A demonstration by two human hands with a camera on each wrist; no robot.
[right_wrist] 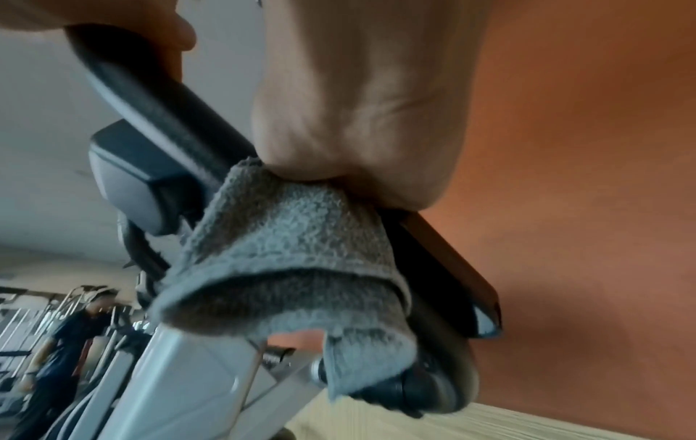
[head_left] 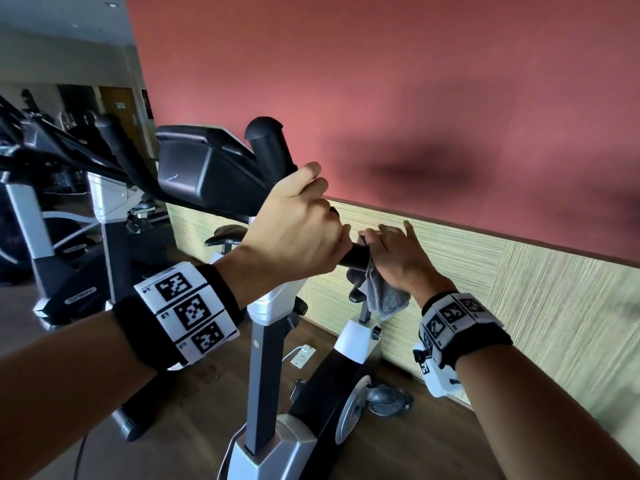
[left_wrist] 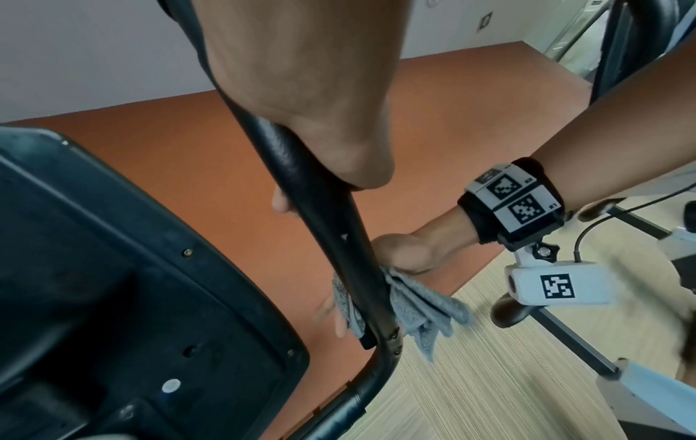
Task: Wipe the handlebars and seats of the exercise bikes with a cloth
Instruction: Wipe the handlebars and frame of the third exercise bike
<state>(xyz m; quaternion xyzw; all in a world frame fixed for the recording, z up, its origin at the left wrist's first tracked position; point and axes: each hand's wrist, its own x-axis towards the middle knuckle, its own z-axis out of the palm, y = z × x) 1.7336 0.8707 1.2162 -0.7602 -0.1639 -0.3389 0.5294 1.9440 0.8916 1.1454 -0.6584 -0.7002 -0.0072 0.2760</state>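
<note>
A black exercise bike has its console (head_left: 207,168) at centre, seen from the back. My left hand (head_left: 298,230) grips the black handlebar (head_left: 351,258) just right of the console. My right hand (head_left: 394,258) wraps a grey cloth (head_left: 386,296) round the same bar, further along, with the index finger sticking out. In the left wrist view my left hand (left_wrist: 301,104) is curled on the handlebar (left_wrist: 312,190), and beyond it my right hand (left_wrist: 406,253) holds the cloth (left_wrist: 425,309). The right wrist view shows the cloth (right_wrist: 286,238) hanging below my right hand (right_wrist: 357,119).
More exercise bikes (head_left: 69,237) stand to the left. A wood-look wall panel (head_left: 519,306) runs close behind the bike. A pedal (head_left: 384,400) and a white power strip (head_left: 303,355) are low by the floor. A person (right_wrist: 64,342) stands far off.
</note>
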